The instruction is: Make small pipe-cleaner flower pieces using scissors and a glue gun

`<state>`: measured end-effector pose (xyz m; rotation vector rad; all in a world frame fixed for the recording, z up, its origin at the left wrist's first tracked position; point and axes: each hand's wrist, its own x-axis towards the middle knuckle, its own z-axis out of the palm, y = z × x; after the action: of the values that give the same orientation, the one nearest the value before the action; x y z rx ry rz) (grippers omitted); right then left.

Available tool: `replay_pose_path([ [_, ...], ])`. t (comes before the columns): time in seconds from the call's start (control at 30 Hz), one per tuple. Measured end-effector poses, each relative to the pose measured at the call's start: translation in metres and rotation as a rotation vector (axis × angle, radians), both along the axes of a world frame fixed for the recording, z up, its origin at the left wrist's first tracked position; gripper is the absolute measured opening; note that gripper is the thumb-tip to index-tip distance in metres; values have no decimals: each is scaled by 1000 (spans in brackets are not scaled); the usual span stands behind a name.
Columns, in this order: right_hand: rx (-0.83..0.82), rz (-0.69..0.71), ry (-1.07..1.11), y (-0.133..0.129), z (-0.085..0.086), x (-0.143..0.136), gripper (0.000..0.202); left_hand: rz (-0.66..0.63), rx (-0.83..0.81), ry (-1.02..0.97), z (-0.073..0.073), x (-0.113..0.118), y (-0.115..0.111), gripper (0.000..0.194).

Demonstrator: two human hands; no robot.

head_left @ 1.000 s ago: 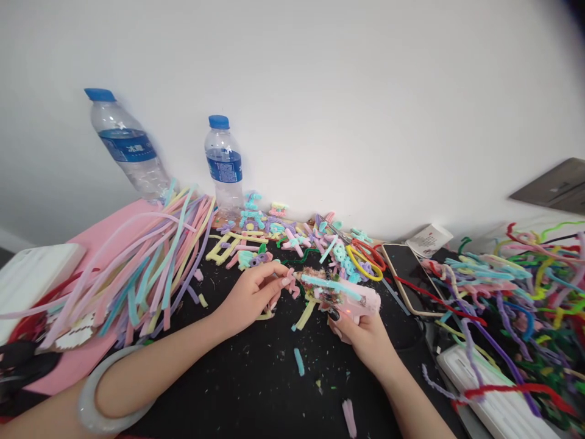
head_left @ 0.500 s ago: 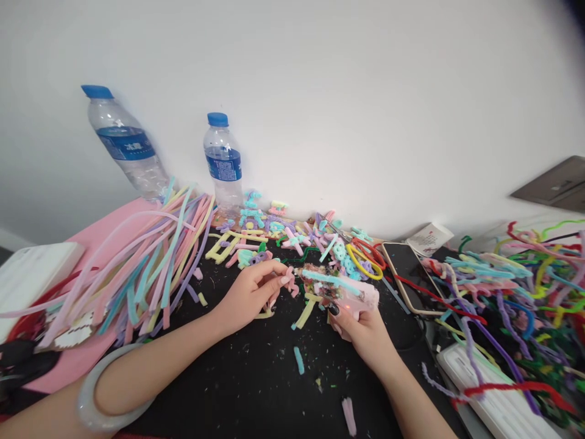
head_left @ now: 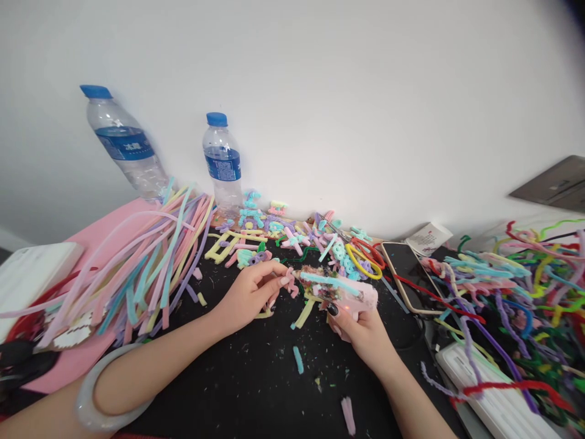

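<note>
My left hand [head_left: 253, 294] pinches a small bent pink pipe cleaner piece [head_left: 292, 283] between thumb and fingertips. Wrapped round the handle of a pink glue gun [head_left: 340, 286] is my right hand [head_left: 355, 329]. Its nozzle points left and meets or nearly meets the pink piece; the exact contact is too small to tell. Fuzzy scraps and a light blue strip stick to the gun's barrel, and a small orange light glows on its side. A short yellow pipe cleaner strip [head_left: 303, 313] lies below the nozzle on the black tabletop [head_left: 256, 384].
Long pastel pipe cleaners [head_left: 150, 262] lie in a bundle at left near two water bottles [head_left: 222, 161]. Small finished shapes [head_left: 274, 225] crowd the back edge. To the right are a phone [head_left: 415, 277], a white power bank [head_left: 489, 390] and a tangled pipe cleaner heap [head_left: 516, 292].
Almost nothing differs. Both hands keep their grips, and the glue gun has shifted very slightly to the left.
</note>
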<state>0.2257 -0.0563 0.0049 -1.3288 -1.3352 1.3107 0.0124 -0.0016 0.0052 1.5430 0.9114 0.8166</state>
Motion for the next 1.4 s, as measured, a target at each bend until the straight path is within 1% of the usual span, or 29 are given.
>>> replay_pose_path([
  [0.4,-17,-9,-30,0,1,2,56,1,-10,-17,0,0,0,24],
  [0.6,0,3,-43,1,1,3,50,5,-7,-12,0,-1,-1,24],
  [0.87,1,-4,-35,0,2,1,52,-1,-3,-15,0,0,0,25],
  [1.4,-4,0,-45,1,0,1,49,4,1,-8,-1,0,0,24],
])
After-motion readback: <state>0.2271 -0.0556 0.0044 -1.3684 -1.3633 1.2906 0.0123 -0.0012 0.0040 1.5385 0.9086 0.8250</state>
